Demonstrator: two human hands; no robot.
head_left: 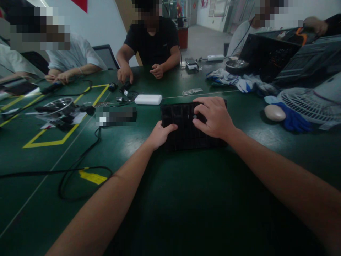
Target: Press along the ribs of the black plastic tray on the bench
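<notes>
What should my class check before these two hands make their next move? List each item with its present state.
1. Left hand steadies the black rectangular object: ok, it is at the left edge, thumb on top.
2. Right hand is at the small grey piece: ok, thumb and fingertips are around it.
3. Grey piece is firmly pinched: cannot tell, it is too small and blurred.
4. Black cable is clear of the left forearm: cannot tell, it runs close alongside.
5. Blue glove is away from the black object: ok, it lies well to the right.
</notes>
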